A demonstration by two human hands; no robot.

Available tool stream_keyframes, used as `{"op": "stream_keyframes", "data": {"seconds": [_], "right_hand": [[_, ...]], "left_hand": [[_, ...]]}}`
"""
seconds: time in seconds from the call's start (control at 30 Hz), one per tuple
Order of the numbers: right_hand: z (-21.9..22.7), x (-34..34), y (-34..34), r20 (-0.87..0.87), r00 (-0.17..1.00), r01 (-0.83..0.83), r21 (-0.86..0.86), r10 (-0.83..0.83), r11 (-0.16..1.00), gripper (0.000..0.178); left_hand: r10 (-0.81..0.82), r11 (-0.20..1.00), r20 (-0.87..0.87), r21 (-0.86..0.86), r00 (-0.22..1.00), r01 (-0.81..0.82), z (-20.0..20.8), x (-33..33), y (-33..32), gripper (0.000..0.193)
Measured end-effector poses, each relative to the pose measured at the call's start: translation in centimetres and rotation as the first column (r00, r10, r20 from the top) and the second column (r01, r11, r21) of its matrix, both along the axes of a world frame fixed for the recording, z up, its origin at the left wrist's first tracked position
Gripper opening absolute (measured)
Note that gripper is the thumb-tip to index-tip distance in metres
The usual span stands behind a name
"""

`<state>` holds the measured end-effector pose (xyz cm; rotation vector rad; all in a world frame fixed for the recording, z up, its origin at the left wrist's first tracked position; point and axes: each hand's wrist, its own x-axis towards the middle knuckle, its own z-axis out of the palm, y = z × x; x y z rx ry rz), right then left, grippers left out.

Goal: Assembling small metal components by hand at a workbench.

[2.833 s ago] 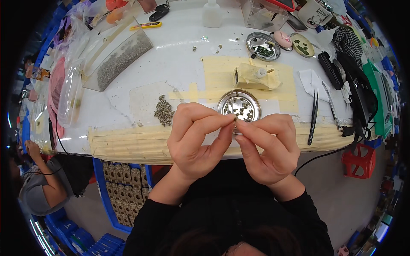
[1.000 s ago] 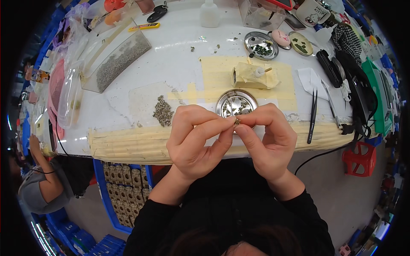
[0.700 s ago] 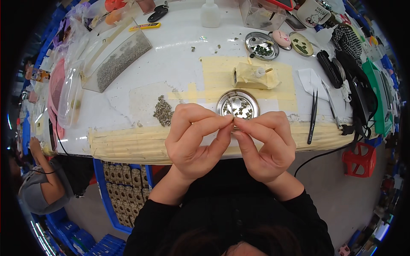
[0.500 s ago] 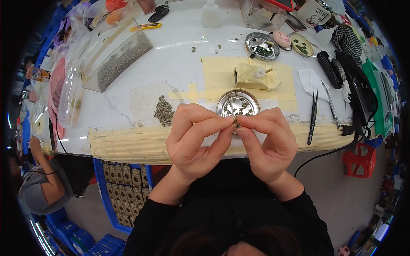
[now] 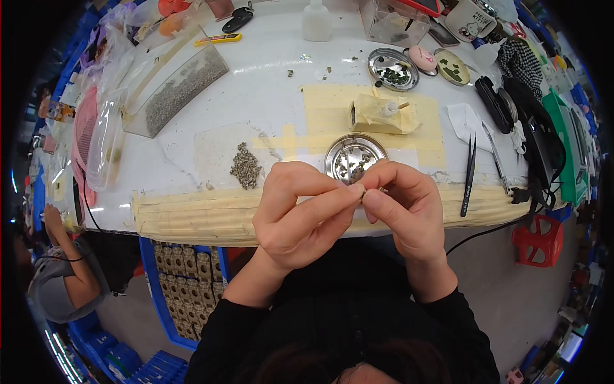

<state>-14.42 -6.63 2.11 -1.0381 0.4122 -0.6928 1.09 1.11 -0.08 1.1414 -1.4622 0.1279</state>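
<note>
My left hand [image 5: 300, 214] and my right hand [image 5: 409, 205] meet fingertip to fingertip over the table's near edge. Pinched between their thumbs and forefingers is a tiny dark piece [image 5: 362, 194], mostly covered by the fingers and too small to name. Just beyond the fingertips stands a round metal dish [image 5: 329, 155] with small greenish bits scattered in it; my fingers hide its near rim. A heap of small grey-green pieces [image 5: 245, 168] lies on the table to the left of my left hand.
A taped block [image 5: 377, 115] with a small white bottle top stands behind the dish. Black tweezers [image 5: 469, 176] lie to the right. A clear tray of grey granules [image 5: 182, 93] is at the left. Below the table sits a blue crate [image 5: 167, 307]; another person's arm [image 5: 67, 256] shows far left.
Both hands have shifted slightly right and toward me, and the right hand has turned. The fingertips now cover more of the small piece, and more of the dish's inside shows.
</note>
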Motion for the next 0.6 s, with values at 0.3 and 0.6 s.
{"op": "stream_keyframes", "data": {"seconds": [0.3, 0.6], "right_hand": [[-0.3, 0.8, 0.5, 0.111, 0.86, 0.29, -0.91, -0.498, 0.297, 0.026], [-0.5, 0.7, 0.7, 0.009, 0.917, 0.288, -0.704, -0.399, 0.649, 0.023]], "left_hand": [[0.052, 0.999, -0.059, 0.008, 0.997, -0.051, 0.2, 0.0, -0.4, 0.03], [0.037, 0.999, -0.056, -0.022, 0.998, -0.038, 0.0, 0.0, -0.3, 0.031]]}}
